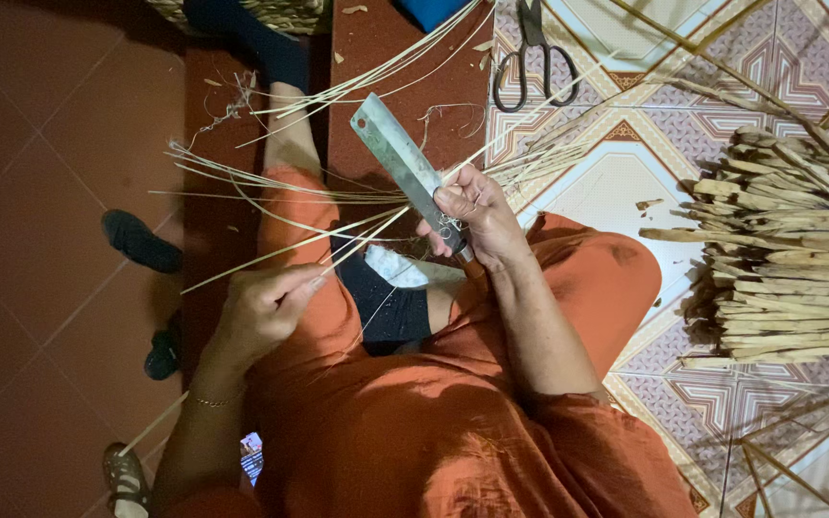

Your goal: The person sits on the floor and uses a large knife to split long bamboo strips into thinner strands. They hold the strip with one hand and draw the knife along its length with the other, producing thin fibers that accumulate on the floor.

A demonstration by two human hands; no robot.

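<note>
Right hand (477, 219) grips a knife (405, 163), blade pointing to 11 o'clock; left hand (266, 309) pinches a thin strip (338, 249) at 8 o'clock of it.

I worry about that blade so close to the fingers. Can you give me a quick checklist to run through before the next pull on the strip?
1. Right hand wrapped firmly round the handle of the flat knife: ok.
2. Left hand pinching the thin cane strip well away from the blade: ok.
3. Knife tip pointing away from the body: ok.
4. Right thumb clear of the cutting edge: cannot tell, since it lies right beside the blade where the strips cross.
5. Lap under the work protected: not ok, only orange cloth shows there.
6. Scissors lying apart on the patterned mat, out of the way: ok.
</note>
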